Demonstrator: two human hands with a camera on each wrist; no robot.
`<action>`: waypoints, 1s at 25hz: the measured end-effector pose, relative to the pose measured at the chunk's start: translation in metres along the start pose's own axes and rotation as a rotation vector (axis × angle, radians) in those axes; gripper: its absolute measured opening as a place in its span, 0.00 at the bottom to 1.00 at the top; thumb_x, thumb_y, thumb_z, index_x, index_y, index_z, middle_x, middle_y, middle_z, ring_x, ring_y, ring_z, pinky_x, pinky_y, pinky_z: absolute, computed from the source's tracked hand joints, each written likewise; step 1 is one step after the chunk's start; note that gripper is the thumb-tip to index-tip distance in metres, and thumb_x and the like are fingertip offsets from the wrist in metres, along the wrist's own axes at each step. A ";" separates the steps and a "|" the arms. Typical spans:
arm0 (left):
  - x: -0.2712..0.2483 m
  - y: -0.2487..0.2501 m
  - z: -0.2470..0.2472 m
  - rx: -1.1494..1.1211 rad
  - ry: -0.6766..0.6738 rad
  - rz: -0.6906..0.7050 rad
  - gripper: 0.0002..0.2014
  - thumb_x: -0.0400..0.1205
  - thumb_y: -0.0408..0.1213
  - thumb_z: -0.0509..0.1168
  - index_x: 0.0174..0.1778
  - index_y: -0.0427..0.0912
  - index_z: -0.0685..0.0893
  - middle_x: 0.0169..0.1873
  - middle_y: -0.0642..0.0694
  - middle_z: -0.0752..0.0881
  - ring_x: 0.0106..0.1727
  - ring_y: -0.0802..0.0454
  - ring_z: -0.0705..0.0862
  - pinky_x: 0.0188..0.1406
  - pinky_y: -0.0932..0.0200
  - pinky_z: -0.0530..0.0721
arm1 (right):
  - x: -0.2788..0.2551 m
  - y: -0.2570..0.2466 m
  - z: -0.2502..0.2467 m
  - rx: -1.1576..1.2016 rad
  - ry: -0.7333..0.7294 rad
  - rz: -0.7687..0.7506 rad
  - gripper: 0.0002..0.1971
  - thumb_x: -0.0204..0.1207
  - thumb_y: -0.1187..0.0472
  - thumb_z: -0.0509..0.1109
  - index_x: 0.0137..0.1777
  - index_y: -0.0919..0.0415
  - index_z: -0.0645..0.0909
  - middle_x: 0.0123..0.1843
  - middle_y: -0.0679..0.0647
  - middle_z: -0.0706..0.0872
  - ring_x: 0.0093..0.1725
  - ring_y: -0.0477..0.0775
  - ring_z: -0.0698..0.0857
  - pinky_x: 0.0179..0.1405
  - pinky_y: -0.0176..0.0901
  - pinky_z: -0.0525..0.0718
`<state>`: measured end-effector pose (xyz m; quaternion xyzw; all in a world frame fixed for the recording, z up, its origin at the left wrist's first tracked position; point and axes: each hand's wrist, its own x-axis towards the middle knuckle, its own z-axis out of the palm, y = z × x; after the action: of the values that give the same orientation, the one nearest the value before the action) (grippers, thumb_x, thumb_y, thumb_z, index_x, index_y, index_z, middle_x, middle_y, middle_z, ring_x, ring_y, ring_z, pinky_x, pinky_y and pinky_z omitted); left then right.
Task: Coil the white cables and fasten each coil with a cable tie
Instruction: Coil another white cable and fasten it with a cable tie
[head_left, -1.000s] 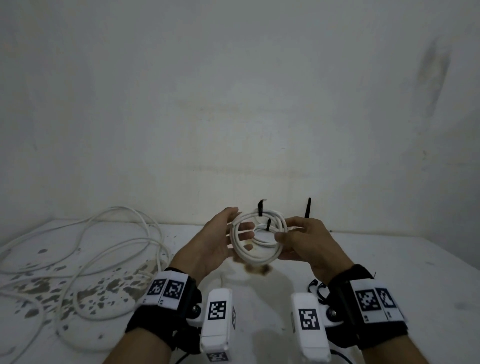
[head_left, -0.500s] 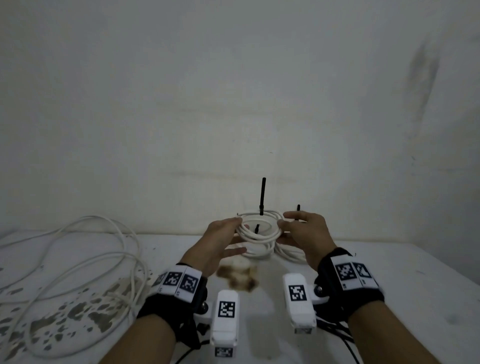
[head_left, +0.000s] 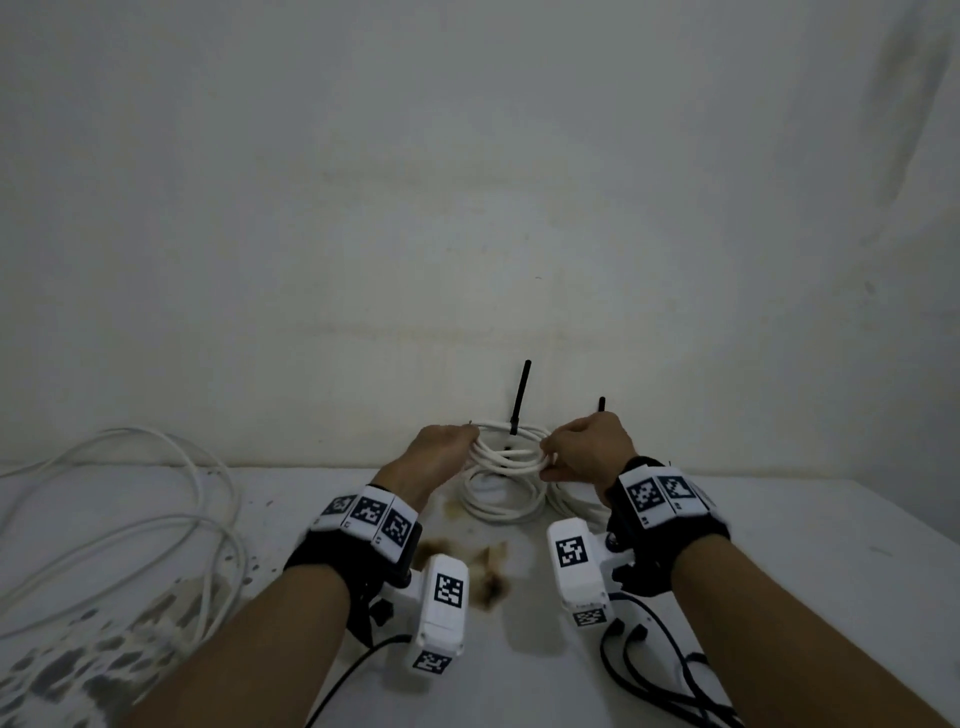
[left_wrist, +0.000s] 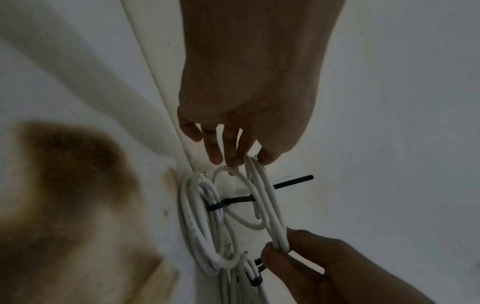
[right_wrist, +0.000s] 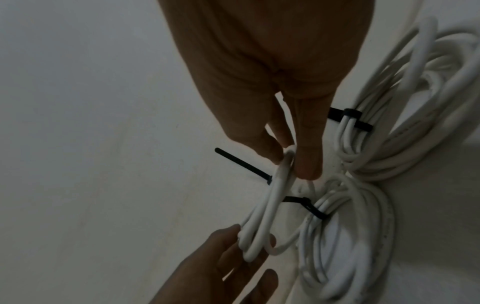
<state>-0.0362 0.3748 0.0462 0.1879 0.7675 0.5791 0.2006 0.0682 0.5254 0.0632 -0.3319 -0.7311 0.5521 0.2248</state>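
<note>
Both hands hold a small white cable coil (head_left: 511, 453) level, just above the table near the back wall. My left hand (head_left: 470, 441) pinches its left side between thumb and fingers (left_wrist: 233, 152). On its right side my right hand (head_left: 550, 460) pinches the strands (right_wrist: 287, 162). A black cable tie (head_left: 519, 397) on the held coil (left_wrist: 265, 197) sticks upward. Right under it a tied white coil (head_left: 498, 501) lies on the table, its black tie (left_wrist: 228, 202) showing. A second tied coil (right_wrist: 415, 98) lies to its right.
A loose heap of white cable (head_left: 130, 519) spreads over the left of the white table (head_left: 779, 571). A brown stain (head_left: 467, 561) marks the table between my wrists. Black camera leads (head_left: 649, 670) trail at lower right. The wall (head_left: 467, 208) stands directly behind the coils.
The held coil has gone from upright and close to me to flat and farther off, down over the tied coils by the wall. Both hands kept hold of it.
</note>
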 end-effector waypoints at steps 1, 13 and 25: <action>0.002 -0.005 -0.001 0.024 -0.009 -0.002 0.10 0.86 0.41 0.62 0.51 0.38 0.83 0.43 0.45 0.81 0.49 0.48 0.79 0.34 0.61 0.71 | 0.000 0.002 0.000 -0.037 -0.004 0.008 0.03 0.71 0.75 0.78 0.43 0.75 0.88 0.38 0.67 0.90 0.37 0.66 0.92 0.47 0.59 0.92; 0.019 -0.028 0.004 0.173 0.071 -0.027 0.10 0.71 0.40 0.70 0.27 0.40 0.80 0.31 0.37 0.84 0.37 0.39 0.84 0.35 0.56 0.79 | 0.006 0.013 0.016 -0.423 0.059 -0.100 0.06 0.74 0.68 0.73 0.46 0.71 0.90 0.40 0.66 0.92 0.35 0.63 0.93 0.42 0.56 0.93; 0.023 -0.038 0.005 0.109 0.130 -0.087 0.15 0.69 0.44 0.76 0.38 0.32 0.89 0.32 0.37 0.90 0.33 0.42 0.90 0.39 0.49 0.92 | 0.015 0.025 0.028 -0.629 0.019 -0.129 0.16 0.70 0.57 0.82 0.50 0.71 0.88 0.48 0.66 0.91 0.48 0.62 0.90 0.46 0.46 0.89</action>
<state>-0.0550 0.3810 0.0058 0.1272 0.8166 0.5384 0.1647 0.0448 0.5219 0.0309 -0.3430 -0.8834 0.2804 0.1526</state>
